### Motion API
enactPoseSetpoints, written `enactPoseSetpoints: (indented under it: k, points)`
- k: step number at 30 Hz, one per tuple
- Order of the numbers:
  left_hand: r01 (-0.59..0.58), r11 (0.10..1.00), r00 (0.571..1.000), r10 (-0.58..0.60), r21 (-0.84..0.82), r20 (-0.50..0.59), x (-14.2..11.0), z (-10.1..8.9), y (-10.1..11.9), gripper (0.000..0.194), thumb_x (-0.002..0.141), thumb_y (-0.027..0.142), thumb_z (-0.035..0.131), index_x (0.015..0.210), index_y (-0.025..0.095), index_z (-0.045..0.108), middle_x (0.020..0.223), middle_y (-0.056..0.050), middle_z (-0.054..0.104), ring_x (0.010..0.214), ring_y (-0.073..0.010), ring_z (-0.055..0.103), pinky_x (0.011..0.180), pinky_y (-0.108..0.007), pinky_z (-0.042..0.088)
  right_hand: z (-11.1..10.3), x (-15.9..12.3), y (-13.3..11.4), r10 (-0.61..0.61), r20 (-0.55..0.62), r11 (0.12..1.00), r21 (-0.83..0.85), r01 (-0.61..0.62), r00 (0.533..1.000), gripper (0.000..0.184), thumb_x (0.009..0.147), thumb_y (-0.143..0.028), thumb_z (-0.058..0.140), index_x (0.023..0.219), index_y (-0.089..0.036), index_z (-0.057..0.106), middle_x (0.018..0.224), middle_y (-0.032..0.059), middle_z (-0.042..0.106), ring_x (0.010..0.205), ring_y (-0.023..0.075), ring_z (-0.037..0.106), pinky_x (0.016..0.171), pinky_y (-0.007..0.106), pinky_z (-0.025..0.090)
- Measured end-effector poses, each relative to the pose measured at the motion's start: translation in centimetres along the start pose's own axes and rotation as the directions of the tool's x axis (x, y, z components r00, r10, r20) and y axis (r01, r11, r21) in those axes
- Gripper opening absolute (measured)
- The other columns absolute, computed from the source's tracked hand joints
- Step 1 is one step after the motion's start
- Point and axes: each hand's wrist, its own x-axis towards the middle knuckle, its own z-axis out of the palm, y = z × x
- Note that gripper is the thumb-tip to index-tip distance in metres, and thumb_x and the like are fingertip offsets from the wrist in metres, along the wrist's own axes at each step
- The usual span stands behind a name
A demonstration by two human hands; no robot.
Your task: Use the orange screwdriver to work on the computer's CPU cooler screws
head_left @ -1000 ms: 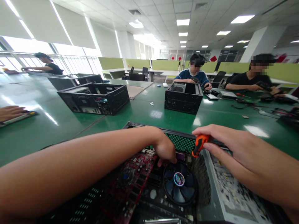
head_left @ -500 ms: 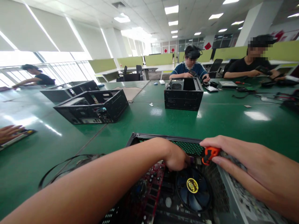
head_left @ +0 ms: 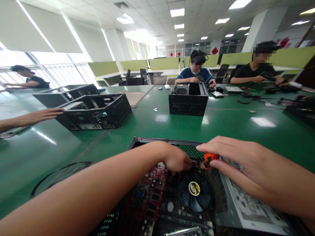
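In front of me lies an uncovered computer case [head_left: 169, 140], its inside facing up. My left hand [head_left: 176, 159] reaches into it from the left, fingers curled down beside a small purple part near the rear wall; whatever they grip is hidden. Between the thumb and fingers of my right hand [head_left: 236, 162] is a screwdriver [head_left: 210, 159] with an orange and black handle, pointing down into the case; its shaft does not show. Below both hands sits a black cooling fan [head_left: 195, 191] with a yellow-ringed label. A red circuit board [head_left: 154, 188] lies left of the fan.
Past my case stands another black case [head_left: 188, 103], with a person behind it. Two more cases [head_left: 98, 111] rest at the left, where another person's hand [head_left: 41, 116] reaches in. Black cables [head_left: 44, 177] lie left of my case; tools and loose parts lie at the far right.
The view has shifted slightly. My right fingers have straightened and loosened around the screwdriver handle. The other person's hand at the left has risen to the neighbouring case.
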Motion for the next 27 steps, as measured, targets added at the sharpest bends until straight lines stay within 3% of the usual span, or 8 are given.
enactPoseSetpoints:
  k: [3,6,11,16,19,22,25,27]
  points:
    - [0.028,0.999,0.999,-0.026,-0.045,0.041,0.0,0.0,-0.4,0.056,0.115,0.040,0.066,0.164,0.024,0.088,0.140,-0.012,0.099,0.105,-0.0321,0.093,0.095,-0.040,0.070,-0.5,0.6,0.5,-0.026,0.040,1.000,0.003,0.026,0.999,0.044,0.133,-0.027,0.057,0.164,-0.033,0.088,0.140,0.0055,0.099,0.121,0.0263,0.099,0.107,0.040,0.082]
    - [-0.001,1.000,1.000,0.001,0.027,-0.017,-0.4,-0.3,-0.4,0.047,0.117,0.040,0.066,0.153,0.026,0.094,0.148,-0.012,0.098,0.128,-0.0354,0.093,0.111,-0.041,0.068,-0.8,1.1,0.6,-0.053,0.061,0.999,0.010,0.053,0.997,0.043,0.133,-0.027,0.059,0.164,-0.031,0.088,0.143,0.0067,0.099,0.127,0.0257,0.099,0.107,0.036,0.081]
    - [-0.049,0.986,0.998,0.041,0.162,0.054,-1.1,-1.5,0.3,0.057,0.128,0.043,0.052,0.161,0.016,0.090,0.171,-0.022,0.088,0.154,-0.0393,0.086,0.126,-0.044,0.064,-1.3,1.3,0.2,-0.092,0.064,0.996,0.021,0.091,0.994,0.043,0.129,-0.021,0.060,0.158,-0.035,0.090,0.134,0.0005,0.098,0.112,0.0168,0.098,0.095,0.022,0.077]
    - [-0.054,0.986,0.998,0.051,0.156,0.022,-1.1,-2.1,0.6,0.059,0.127,0.044,0.055,0.168,0.016,0.086,0.178,-0.022,0.083,0.162,-0.0410,0.082,0.132,-0.047,0.062,-1.6,1.2,0.3,-0.087,-0.035,0.995,-0.060,0.085,0.996,0.036,0.130,-0.022,0.061,0.154,-0.028,0.087,0.137,0.0073,0.100,0.122,0.0262,0.099,0.102,0.035,0.082]
    - [-0.082,0.983,0.997,0.081,0.164,0.013,-0.7,-1.9,0.4,0.059,0.127,0.045,0.054,0.170,0.017,0.085,0.184,-0.020,0.079,0.171,-0.0403,0.076,0.139,-0.047,0.059,-1.8,0.9,0.2,-0.129,-0.112,0.989,-0.082,0.120,0.985,0.031,0.132,-0.023,0.062,0.154,-0.030,0.083,0.133,0.0027,0.099,0.116,0.0191,0.098,0.103,0.027,0.078]
    - [-0.087,0.980,0.996,0.085,0.182,0.017,-0.3,-1.7,0.1,0.057,0.127,0.045,0.054,0.164,0.020,0.088,0.179,-0.017,0.084,0.164,-0.0384,0.080,0.134,-0.044,0.062,-1.8,-0.1,-0.1,-0.118,-0.166,0.993,-0.026,0.115,0.979,0.026,0.136,-0.032,0.061,0.156,-0.038,0.078,0.136,-0.0027,0.098,0.118,0.0146,0.097,0.108,0.019,0.074]
    - [-0.072,0.979,0.997,0.067,0.192,0.033,-0.2,-1.8,0.0,0.060,0.127,0.048,0.053,0.165,0.017,0.088,0.179,-0.019,0.084,0.162,-0.0391,0.081,0.130,-0.043,0.064,-1.8,-0.9,-0.1,-0.073,-0.162,0.994,0.071,0.085,0.984,0.028,0.137,-0.052,0.062,0.158,-0.046,0.080,0.135,-0.0021,0.099,0.118,0.0210,0.098,0.103,0.022,0.077]
    - [-0.074,0.980,0.997,0.067,0.184,0.042,-0.1,-2.0,0.0,0.062,0.128,0.047,0.053,0.169,0.015,0.086,0.178,-0.021,0.084,0.161,-0.0401,0.082,0.129,-0.044,0.063,-1.7,-0.9,0.1,-0.113,-0.119,0.984,0.121,0.127,0.986,0.029,0.134,-0.054,0.069,0.159,-0.047,0.083,0.135,-0.0002,0.101,0.118,0.0251,0.099,0.099,0.025,0.079]
